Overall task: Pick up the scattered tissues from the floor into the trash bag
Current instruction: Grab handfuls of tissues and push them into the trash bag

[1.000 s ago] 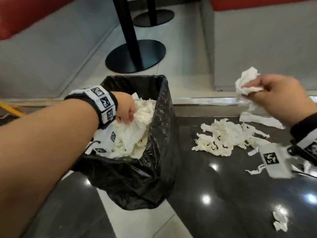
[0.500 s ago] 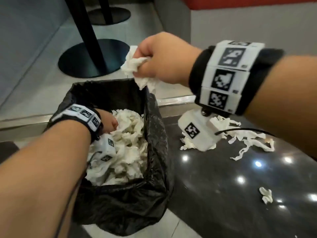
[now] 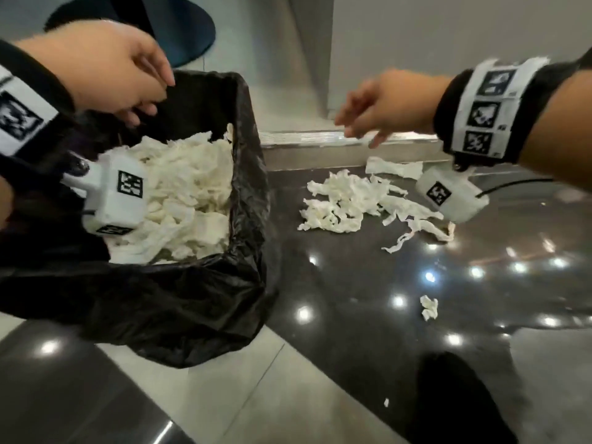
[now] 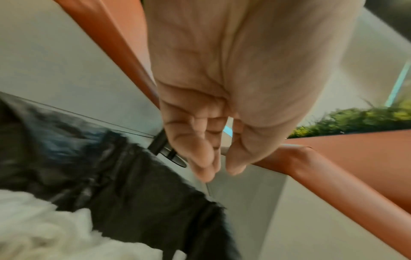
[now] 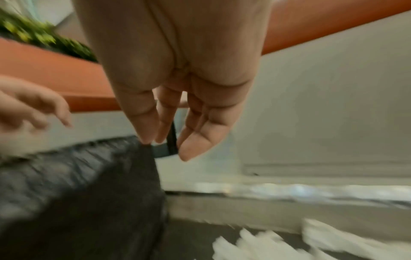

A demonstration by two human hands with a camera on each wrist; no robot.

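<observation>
A black trash bag (image 3: 179, 302) stands open on the floor at the left, filled with crumpled white tissues (image 3: 185, 193). My left hand (image 3: 134, 88) hovers over the bag's far left rim with loosely curled fingers and holds nothing; the left wrist view shows the left hand (image 4: 220, 158) empty. My right hand (image 3: 368, 123) hangs in the air to the right of the bag, fingers relaxed and empty, above a heap of scattered tissues (image 3: 346, 200) on the dark floor. A small tissue scrap (image 3: 428, 307) lies nearer to me. The right hand (image 5: 169, 133) is empty in the right wrist view too.
A metal threshold strip (image 3: 307, 137) runs behind the heap, below a grey wall (image 3: 448, 43). A dark round table base (image 3: 179, 24) stands beyond the bag. A tiny white bit (image 3: 386, 402) lies on the dark glossy floor (image 3: 352, 315), near a dark shape (image 3: 455, 398) at the bottom.
My right hand carried a tissue wad over the bag, let it go, and moved back right, now empty. My left hand rose out of the bag to its rim.
</observation>
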